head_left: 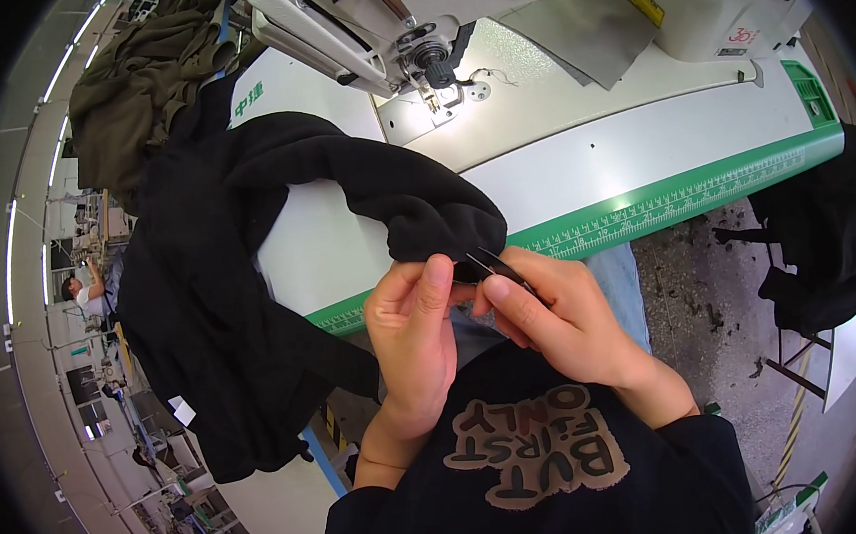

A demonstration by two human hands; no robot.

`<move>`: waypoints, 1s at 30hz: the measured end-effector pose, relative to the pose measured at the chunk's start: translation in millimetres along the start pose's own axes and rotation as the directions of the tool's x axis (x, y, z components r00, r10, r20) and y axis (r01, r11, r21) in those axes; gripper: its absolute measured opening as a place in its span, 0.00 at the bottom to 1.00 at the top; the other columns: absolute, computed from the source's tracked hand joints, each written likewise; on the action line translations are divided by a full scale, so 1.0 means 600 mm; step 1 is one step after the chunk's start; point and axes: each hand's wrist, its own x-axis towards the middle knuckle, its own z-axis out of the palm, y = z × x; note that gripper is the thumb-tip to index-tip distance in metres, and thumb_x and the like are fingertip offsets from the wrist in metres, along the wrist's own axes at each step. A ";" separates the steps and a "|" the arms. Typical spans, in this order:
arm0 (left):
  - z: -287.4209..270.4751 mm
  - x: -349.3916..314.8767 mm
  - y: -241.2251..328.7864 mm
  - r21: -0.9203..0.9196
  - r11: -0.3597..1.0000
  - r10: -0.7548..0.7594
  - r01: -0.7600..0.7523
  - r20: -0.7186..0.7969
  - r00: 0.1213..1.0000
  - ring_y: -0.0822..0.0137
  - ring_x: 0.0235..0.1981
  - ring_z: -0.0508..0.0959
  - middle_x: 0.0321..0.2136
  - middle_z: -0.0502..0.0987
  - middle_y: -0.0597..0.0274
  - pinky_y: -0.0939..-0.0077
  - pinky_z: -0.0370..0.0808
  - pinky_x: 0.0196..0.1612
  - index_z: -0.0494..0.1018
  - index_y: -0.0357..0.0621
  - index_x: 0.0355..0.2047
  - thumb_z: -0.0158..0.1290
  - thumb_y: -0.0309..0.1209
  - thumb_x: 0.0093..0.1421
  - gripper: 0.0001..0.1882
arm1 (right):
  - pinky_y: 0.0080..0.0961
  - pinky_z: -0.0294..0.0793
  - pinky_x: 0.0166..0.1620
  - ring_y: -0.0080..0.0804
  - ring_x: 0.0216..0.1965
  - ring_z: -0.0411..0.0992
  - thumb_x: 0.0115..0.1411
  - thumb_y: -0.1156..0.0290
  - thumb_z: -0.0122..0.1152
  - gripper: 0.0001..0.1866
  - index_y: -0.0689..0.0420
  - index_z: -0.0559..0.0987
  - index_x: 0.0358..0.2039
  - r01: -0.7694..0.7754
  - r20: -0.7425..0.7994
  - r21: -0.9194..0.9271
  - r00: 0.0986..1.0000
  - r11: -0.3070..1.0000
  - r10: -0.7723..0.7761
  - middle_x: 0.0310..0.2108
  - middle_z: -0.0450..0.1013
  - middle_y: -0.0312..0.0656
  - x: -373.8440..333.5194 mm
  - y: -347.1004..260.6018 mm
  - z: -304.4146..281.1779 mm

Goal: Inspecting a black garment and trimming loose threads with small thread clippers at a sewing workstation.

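Tool (515, 273), small, black with pale slender tips; snips or tweezers, cannot tell which. Held in the right hand (569, 315), fingers folded around it, thumb along its near side, probably for fine control; tips directed toward 10 o'clock, at the cloth. Gap between tips: too small to judge.

Left hand (415, 311), just beside at 9 o'clock: thumb raised and pressed toward the forefinger, closed in a pinch on the edge of a black garment (212, 257). Pinch presumably steadies the cloth and presents its edge to the tips; exact contact hidden behind the thumb.

Garment, one piece: held end at the table's near edge, bulk arching away toward 9 o'clock and hanging toward 8, likely so that the tabletop bears some of its weight. White tag (181, 409) on it at 8 o'clock.

Sewing machine (433, 49), white, at 12 o'clock; garment clear of its needle, apparently leaving both hands room. Grey sheet (603, 36) on its bed, 1 o'clock. Green ruled edging (651, 205) of the table, 2 to 3 o'clock. Olive-brown cloth (143, 88), heaped, 10 o'clock, set apart from the hands.
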 end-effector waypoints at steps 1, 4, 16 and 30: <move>0.001 0.000 0.001 -0.013 1.000 -0.006 0.006 0.013 1.000 0.69 0.32 0.78 0.35 0.79 0.56 0.73 0.80 0.39 0.74 0.31 0.36 0.51 0.29 0.67 0.10 | 0.14 0.58 0.22 0.15 0.17 0.61 0.70 0.64 0.45 0.15 0.61 0.74 0.32 0.004 0.007 -0.011 1.000 1.000 -0.004 0.17 0.65 0.32 0.000 0.001 0.000; 0.012 0.000 0.002 0.041 0.999 0.003 0.000 -0.056 0.998 0.69 0.31 0.78 0.35 0.79 0.56 0.73 0.80 0.38 0.74 0.31 0.35 0.51 0.29 0.67 0.10 | 0.16 0.59 0.23 0.16 0.17 0.60 0.70 0.64 0.46 0.14 0.60 0.74 0.33 -0.037 -0.049 0.048 0.998 0.998 0.039 0.16 0.64 0.31 -0.003 -0.012 -0.001; 0.013 0.002 0.011 0.022 0.999 -0.038 0.040 -0.103 0.994 0.68 0.33 0.80 0.33 0.79 0.56 0.72 0.80 0.38 0.73 0.33 0.35 0.49 0.31 0.68 0.11 | 0.23 0.66 0.27 0.31 0.23 0.67 0.58 0.65 0.63 0.13 0.59 0.76 0.40 0.378 -0.162 -0.567 0.820 0.732 -0.550 0.27 0.70 0.40 0.023 0.024 -0.016; 0.006 0.002 0.010 0.054 0.998 -0.039 0.042 -0.057 0.998 0.67 0.34 0.80 0.35 0.79 0.54 0.74 0.79 0.39 0.73 0.33 0.36 0.48 0.31 0.69 0.12 | 0.26 0.67 0.25 0.35 0.23 0.70 0.53 0.66 0.69 0.15 0.59 0.77 0.37 0.393 -0.100 -0.654 0.802 0.647 -0.589 0.26 0.70 0.41 0.039 0.020 -0.011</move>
